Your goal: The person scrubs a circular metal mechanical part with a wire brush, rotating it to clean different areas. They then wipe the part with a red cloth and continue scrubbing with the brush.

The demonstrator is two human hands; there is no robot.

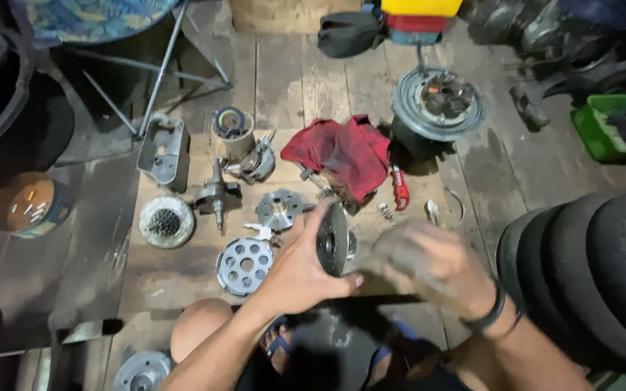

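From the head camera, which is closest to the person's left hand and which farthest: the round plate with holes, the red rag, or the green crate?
From the left hand:
1. Round plate with holes, just left of it on the board.
2. Red rag, farther up, mid-board.
3. Green crate, far off at the right edge.

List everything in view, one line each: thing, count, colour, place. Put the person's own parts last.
Round metal disc: 1, dark grey, held on edge in the left hand.
Plate with holes: 1, silver, on the board left of the hands.
Toothed wheel: 1, grey, left side of the board.
Crankshaft: 1, dark metal, right of the toothed wheel.
Rag: 1, red, middle of the board.
Metal cover: 1, grey, upper left of the board.
Round drum part: 1, grey, upper right.
Tin: 1, brown inside, far left on the floor.
Crate: 1, green, right edge.
Tyres: stacked, black, right.
Left hand: grips the disc.
Right hand: blurred, beside the disc; contact unclear.
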